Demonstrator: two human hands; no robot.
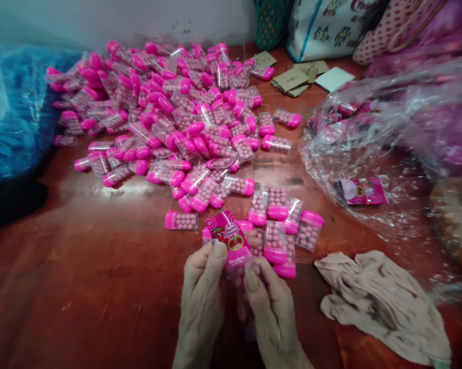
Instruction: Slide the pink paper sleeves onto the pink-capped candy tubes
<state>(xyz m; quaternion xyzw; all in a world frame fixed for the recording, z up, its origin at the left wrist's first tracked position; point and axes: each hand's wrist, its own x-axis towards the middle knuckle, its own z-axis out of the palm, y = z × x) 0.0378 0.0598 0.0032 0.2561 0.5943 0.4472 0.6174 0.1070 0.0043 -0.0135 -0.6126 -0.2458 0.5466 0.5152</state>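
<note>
Your left hand (202,287) and your right hand (271,307) meet at 6 o'clock, low on the shiny red-brown desk (100,266). Together they hold a small pink printed paper label with a cartoon fruit picture (228,238). Your left fingers (215,256) are closed on its lower left edge. Your right fingers (252,279) pinch its bottom edge, and a clear plastic candy box (240,279) sits under the label, partly hidden by your hands.

Just past the label, at about 1 o'clock from your hands, a little group of clear candy boxes with pink caps (280,225) lies side by side on the desk. One single clear box with a pink cap (180,220) lies alone at 11 o'clock from your hands.

Far up at 12 o'clock a big heap of the same pink-capped boxes (165,107) spreads across the desk. At 3 o'clock a crumpled beige cloth (380,302) lies near your right hand. At 2 o'clock a clear plastic bag (369,143) holds another pink label (363,191). At 9 o'clock a blue plastic bag (11,113) sits at the edge. Some brown card pieces (292,79) lie far back at 1 o'clock.
</note>
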